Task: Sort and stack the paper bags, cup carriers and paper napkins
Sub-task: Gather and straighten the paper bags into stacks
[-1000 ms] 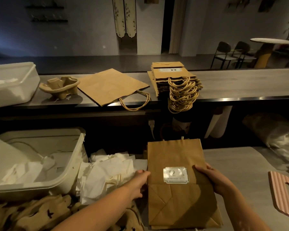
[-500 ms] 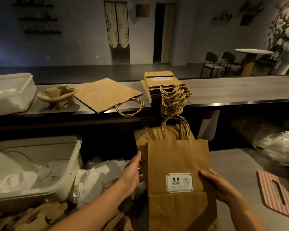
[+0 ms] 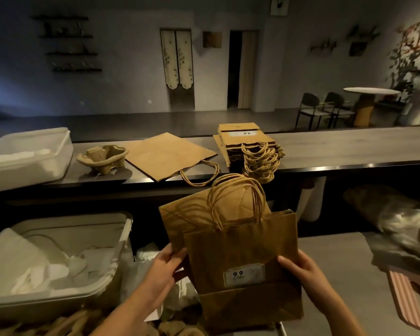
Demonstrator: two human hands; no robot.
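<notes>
The held bags (image 3: 240, 253) stand upright in the lower centre of the frame. They are a small bundle of flat-folded brown kraft paper, matte and creased. The front one carries a pale rectangular label printed "9.9" and a folded-up base flap. Twisted paper-cord handles arch above the top edge, and a wider bag behind juts out to the upper left. The left hand (image 3: 166, 265) grips the bundle's left side, thumb laid on the rear bag's face, fingers curled behind it. The right hand (image 3: 301, 270) pinches the right edge, thumb across the front bag, fingers hidden behind.

Beneath them lies a smooth grey work surface (image 3: 337, 258). At lower left, a translucent white plastic tub (image 3: 124, 238) holds crumpled white napkins (image 3: 58, 263), and loose napkins (image 3: 180, 294) lie between the tub and the bundle. Along the bottom left edge sit rough moulded-pulp carriers (image 3: 66, 323), dim and hard to count. At lower right lies a flat pink-striped piece (image 3: 403, 294) with a slot cut in it.

A long dark counter (image 3: 349, 146) crosses the middle of the frame. At its centre sits a stack of bags (image 3: 247, 144), cord handles drooping over the front edge. Left of it are a single large bag (image 3: 170, 154) lying flat, a pulp cup carrier (image 3: 102, 157) and, at far left, a lidded white tub (image 3: 27, 161).
</notes>
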